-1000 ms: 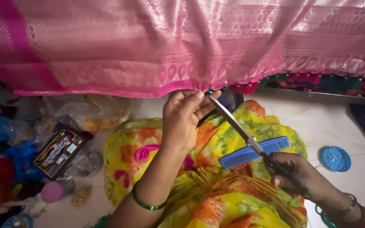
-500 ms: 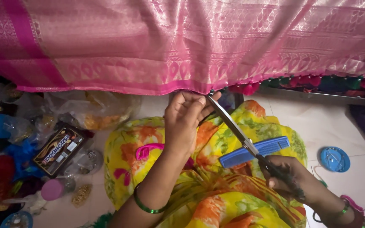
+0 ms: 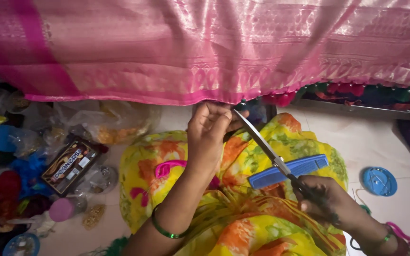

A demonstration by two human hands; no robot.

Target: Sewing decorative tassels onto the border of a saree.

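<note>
Your left hand (image 3: 209,130) pinches the pink cloth's (image 3: 205,61) lower hem while your right hand (image 3: 326,201) grips scissors (image 3: 262,142), tips at that hem: trimming, so next close the blades carefully.

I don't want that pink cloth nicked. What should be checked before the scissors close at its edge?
1. Left hand pinches the pink cloth at its lower edge: ok.
2. Right hand has a firm grip on the scissors handles: ok.
3. Blade tips sit at the edge, beside the left fingers: ok.
4. Fingers clear of the blades: cannot tell, very close.
5. What lies between the blades: cannot tell, hidden.
6. Blue comb on the lap stays clear of the blades: ok.
</note>
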